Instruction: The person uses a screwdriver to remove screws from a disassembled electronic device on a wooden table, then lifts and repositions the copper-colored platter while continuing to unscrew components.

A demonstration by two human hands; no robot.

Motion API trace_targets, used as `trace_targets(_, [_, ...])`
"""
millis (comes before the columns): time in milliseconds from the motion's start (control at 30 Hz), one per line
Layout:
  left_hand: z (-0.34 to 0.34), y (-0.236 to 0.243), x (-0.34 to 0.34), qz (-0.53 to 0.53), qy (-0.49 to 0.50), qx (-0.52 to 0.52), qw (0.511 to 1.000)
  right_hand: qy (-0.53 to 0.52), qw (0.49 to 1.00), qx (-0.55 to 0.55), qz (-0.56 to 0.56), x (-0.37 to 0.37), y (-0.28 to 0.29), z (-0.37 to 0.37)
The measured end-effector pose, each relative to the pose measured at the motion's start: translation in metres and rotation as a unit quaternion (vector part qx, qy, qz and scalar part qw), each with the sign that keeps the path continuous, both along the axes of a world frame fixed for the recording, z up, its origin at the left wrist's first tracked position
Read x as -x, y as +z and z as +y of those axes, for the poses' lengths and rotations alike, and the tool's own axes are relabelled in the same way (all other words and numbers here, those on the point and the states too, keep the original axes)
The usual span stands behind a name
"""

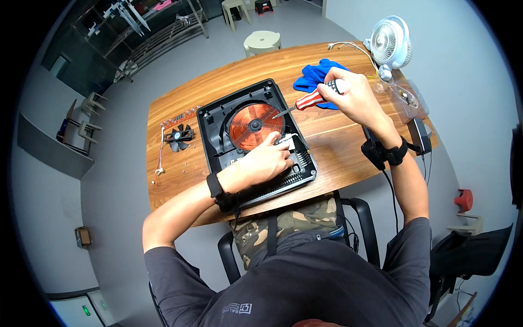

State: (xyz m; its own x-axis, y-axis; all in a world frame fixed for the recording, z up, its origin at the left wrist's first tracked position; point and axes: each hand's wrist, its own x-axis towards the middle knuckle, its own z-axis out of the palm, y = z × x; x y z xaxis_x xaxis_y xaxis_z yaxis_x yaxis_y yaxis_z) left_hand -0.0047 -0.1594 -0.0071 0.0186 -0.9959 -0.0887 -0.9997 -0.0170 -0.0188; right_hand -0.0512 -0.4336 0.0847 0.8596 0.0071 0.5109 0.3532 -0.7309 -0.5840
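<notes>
An opened black induction cooker base [212,117] lies on the wooden table [338,163], with its round copper coil [255,126] showing. My left hand [267,159] rests on the circuit board area at the cooker's near right, fingers bent onto a small white part [289,143]. My right hand [348,92] grips a screwdriver [306,101] with a red and white handle. Its metal tip points down-left to the right edge of the coil.
A small black fan [179,136] and a wire harness lie left of the cooker. A blue cloth [311,79] lies behind my right hand. A white desk fan [389,42], a clear plastic box [406,101] and a black adapter [420,135] sit at the table's right end.
</notes>
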Motion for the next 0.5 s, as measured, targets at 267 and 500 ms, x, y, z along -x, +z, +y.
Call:
trace_targets(267, [-0.005,-0.005,-0.004,-0.093,0.005,0.008,0.996,-0.022,0.999,-0.001,0.049,0.003,0.007,0.003])
trace_targets(500, [0.006,0.002,-0.005,-0.001,0.038,0.022,0.999,-0.019,0.998,-0.008,0.053,0.001,0.008,0.006])
